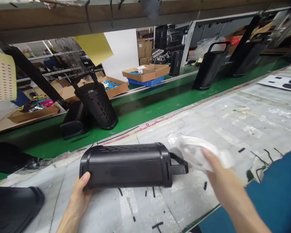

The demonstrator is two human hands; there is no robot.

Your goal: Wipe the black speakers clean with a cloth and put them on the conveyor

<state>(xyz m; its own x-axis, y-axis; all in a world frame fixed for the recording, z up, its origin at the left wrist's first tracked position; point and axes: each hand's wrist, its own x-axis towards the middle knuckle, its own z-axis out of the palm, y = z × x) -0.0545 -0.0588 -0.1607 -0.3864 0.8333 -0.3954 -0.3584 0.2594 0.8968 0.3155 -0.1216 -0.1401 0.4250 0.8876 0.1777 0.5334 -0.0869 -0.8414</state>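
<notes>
A black cylindrical portable speaker (126, 166) with a perforated top and a carry handle (179, 165) lies on its side on the film-covered workbench (232, 123). My left hand (81, 194) grips its near left end, with the thumb over the front edge. My right hand (217, 165) is raised beside the handle, shut on a crumpled translucent plastic bag (196, 152). The bag is partly hidden by my fingers and appears to touch the handle's end.
Behind the bench runs a green conveyor belt (145, 110) with several upright black speakers, including one (96, 105) at left. Cardboard boxes of blue parts (145, 72) sit beyond it on a blue crate (145, 83). A large black object (12, 207) occupies the lower left corner.
</notes>
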